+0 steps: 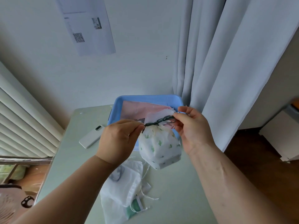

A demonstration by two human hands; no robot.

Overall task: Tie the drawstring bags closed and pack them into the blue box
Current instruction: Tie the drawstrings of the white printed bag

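The fingers [137, 126] of the left hand [119, 139] are pinching one end of a dark green drawstring [159, 121], and the right hand [192, 128] is clamping its own fingers on the other end, so the cord is stretching taut between them with a knot near its middle. Below the cord a cactus-print bag [160, 147] is hanging, white with small green cacti, its neck gathering into tight pleats and its body bulging. It is hovering in the air at the near edge of the blue box [150, 99], where a pink bag [140, 109] is lying. On the surface [169, 199] below, a sheer white bag [124, 183] is lying crumpled, and a phone [91, 138] is resting to the left.
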